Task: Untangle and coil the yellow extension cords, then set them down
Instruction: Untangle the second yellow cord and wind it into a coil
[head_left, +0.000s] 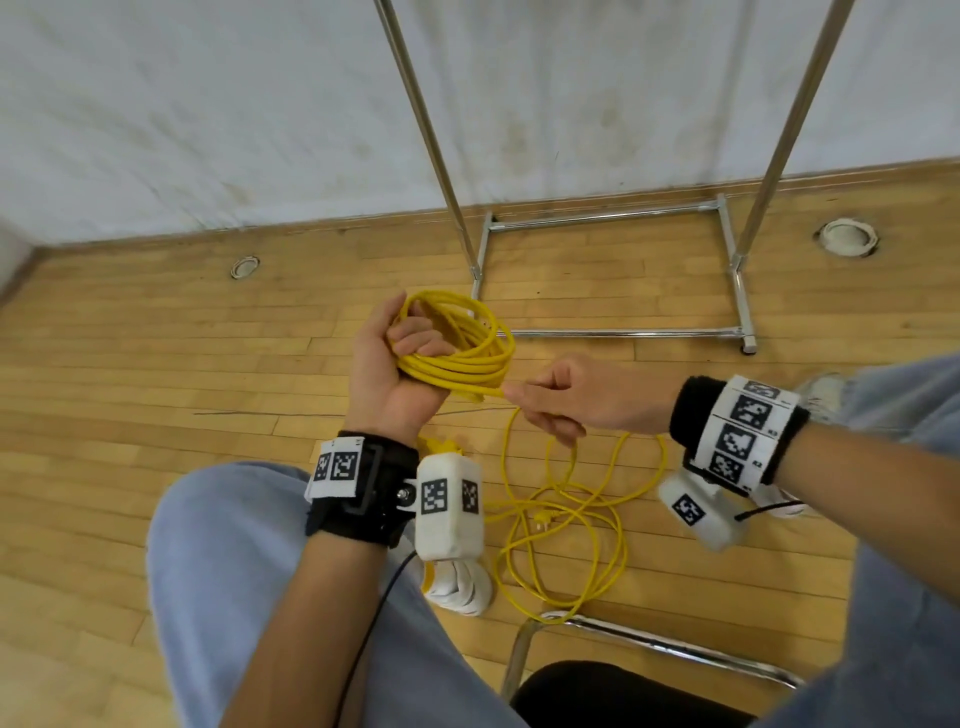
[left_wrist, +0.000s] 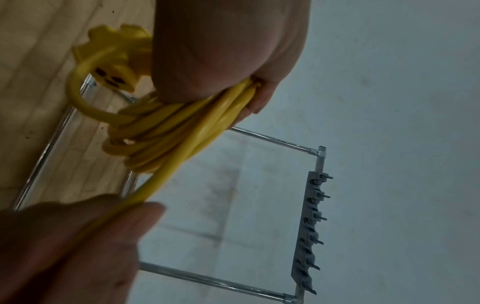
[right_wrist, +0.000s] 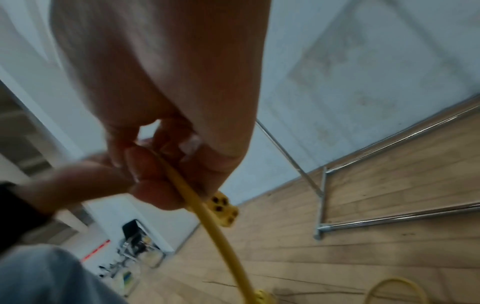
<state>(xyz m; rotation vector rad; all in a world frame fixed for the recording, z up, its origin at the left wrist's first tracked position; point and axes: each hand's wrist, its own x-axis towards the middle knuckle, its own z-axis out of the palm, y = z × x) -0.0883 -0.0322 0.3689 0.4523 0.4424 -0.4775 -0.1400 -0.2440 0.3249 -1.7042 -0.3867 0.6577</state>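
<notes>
My left hand (head_left: 400, 358) is raised palm up and grips a coil of yellow extension cord (head_left: 462, 345) made of several loops. In the left wrist view the coil (left_wrist: 166, 131) runs under the palm, and its yellow socket end (left_wrist: 114, 76) hangs beside it. Just right of the coil, my right hand (head_left: 561, 400) pinches the free strand of cord (right_wrist: 192, 197) that leads out of it. From that hand the cord drops to loose tangled loops (head_left: 566, 530) on the floor between my knees, with a plug (head_left: 543, 519) lying among them.
A chrome clothes rack (head_left: 613, 213) stands on the wooden floor (head_left: 156, 364) ahead, against a white wall. My chair's metal frame (head_left: 649, 644) and dark seat are below me. Round floor fittings (head_left: 847, 236) sit near the wall. My jeans-clad knees flank the loose cord.
</notes>
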